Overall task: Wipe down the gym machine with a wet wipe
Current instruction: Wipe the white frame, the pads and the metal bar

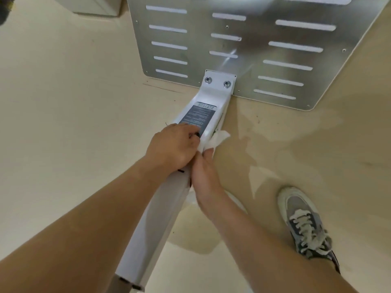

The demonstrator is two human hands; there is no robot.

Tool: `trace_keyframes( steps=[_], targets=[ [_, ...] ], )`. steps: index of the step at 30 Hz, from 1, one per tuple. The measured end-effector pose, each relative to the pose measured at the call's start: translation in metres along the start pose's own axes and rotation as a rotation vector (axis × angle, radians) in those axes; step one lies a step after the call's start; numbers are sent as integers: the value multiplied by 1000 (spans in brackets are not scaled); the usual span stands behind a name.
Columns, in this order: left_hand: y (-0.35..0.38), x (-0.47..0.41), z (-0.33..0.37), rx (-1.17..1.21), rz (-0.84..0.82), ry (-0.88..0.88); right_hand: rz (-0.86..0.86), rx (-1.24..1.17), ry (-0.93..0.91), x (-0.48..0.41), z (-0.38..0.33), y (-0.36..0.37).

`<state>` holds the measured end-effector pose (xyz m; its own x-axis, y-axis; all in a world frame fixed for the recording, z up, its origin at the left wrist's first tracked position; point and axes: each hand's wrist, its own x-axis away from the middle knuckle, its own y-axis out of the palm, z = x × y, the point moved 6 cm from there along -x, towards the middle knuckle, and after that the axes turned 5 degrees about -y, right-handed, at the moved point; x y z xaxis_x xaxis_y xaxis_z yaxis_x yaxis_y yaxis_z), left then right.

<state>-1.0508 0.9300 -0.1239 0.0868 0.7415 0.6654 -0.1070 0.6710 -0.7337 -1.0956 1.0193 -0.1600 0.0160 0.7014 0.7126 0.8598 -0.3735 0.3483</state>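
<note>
Far left, pale floor (53, 102) w/ a white box (97, 5) at the top edge, only its corner in shot. Moving in: left forearm comes up from the bottom-left corner, and the left hand (175, 146) sits on top of the white beam (156, 210) of the gym machine. Knuckles up, fingers bent, tips planted on the lower end of the grey label (198, 118). Thumb is hidden, so can't tell if it's actually wrapped round the beam or just braced on it.

Beam itself runs diagonal, bottom-left up to centre, where it meets the metal plate (254, 39) at a white bracket w/ two bolts (208, 79). Plate is brushed silver, rows of white slots across it, and fills the top centre-right.

Now the action spot, just right of the left hand: the right hand (204, 172) lies along the beam's right side, touching the left hand near the knuckles. Thumb is up front, pinning the wet wipe (220, 137) to the beam's right edge. So that hand is grasping the wipe. Wipe is white, crumpled, and pokes out past the thumb tip, just beside the label's lower right corner. The other fingers are tucked behind the beam, not visible.

Right of that, the floor has a glossy sheen. Lower right: a grey-and-white laced shoe (304, 223) flat on the floor, well apart from the beam, w/ the right forearm crossing below it.
</note>
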Motion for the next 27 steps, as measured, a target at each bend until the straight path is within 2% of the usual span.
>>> trace_keyframes(
  steps=[2,6,10,13,16,19,23,27],
  targets=[
    [6,-17,8,-17,-10,30,23,28,68,-23,-3,-12],
    [15,-41,19,-112,7,52,51,-61,-64,-34,-8,-9],
    [12,-47,18,-106,58,17,301,-61,-78,-34,-3,-18],
    [18,-47,20,-179,75,59,461,-106,-69,-31,-4,-41],
    [27,-53,21,-320,0,63,533,-129,-16,-45,-5,-53],
    [35,-67,20,-355,-77,22,395,-187,6,-82,-16,-48],
    [36,-73,22,-343,-12,18,164,-111,-9,-129,-23,-65],
    [41,-70,22,-466,21,69,155,25,23,-174,-23,-79]
  ],
)
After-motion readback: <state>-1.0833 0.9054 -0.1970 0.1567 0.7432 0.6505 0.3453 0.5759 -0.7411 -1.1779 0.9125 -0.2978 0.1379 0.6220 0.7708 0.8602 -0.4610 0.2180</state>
